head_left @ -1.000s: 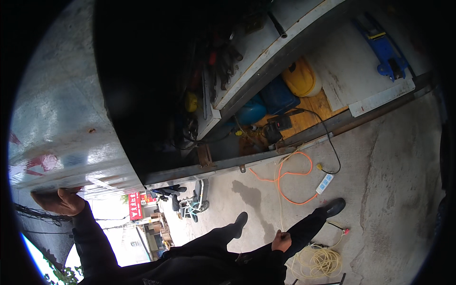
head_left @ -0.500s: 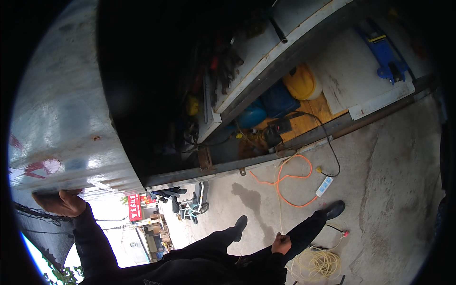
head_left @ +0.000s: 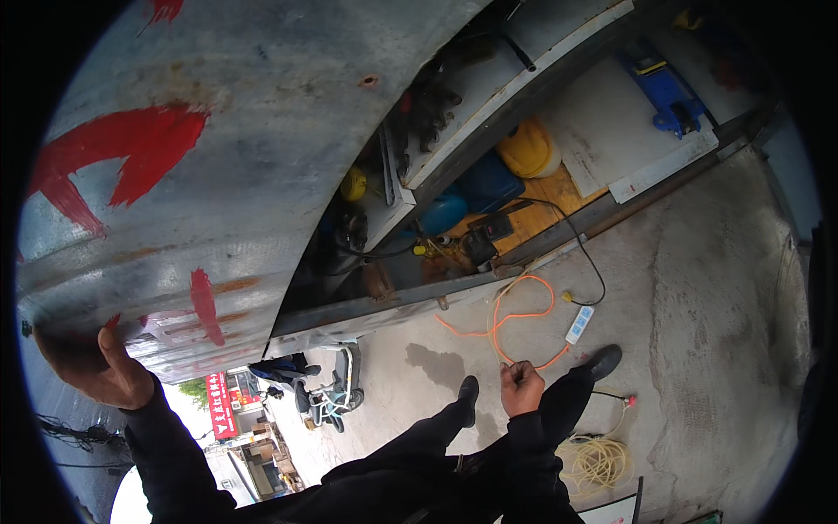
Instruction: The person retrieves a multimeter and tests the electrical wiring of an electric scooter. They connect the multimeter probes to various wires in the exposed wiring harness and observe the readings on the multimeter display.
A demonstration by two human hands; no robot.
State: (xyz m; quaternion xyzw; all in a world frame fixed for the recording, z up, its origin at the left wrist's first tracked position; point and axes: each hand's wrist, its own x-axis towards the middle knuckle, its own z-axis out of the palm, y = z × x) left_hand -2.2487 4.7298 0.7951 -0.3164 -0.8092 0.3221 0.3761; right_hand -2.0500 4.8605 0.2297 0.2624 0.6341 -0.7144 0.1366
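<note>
A large grey sheet-metal door with red paint strokes fills the upper left, swung partly across the opening of a storage compartment. My left hand grips the door's lower edge at the far left, thumb apart and the other fingers in shadow against the metal. Low in the middle, my right hand is closed in a fist in front of my legs, above the concrete ground. Whether anything is inside that fist is hidden.
Inside the compartment are a blue floor jack, a yellow container, a blue container and tools on a shelf. A white power strip, an orange hose and a coiled yellowish hose lie on the ground. A scooter stands outside.
The metal door has swung rightward with my left hand on it, covering more of the dark interior. My right hand has risen slightly, still closed.
</note>
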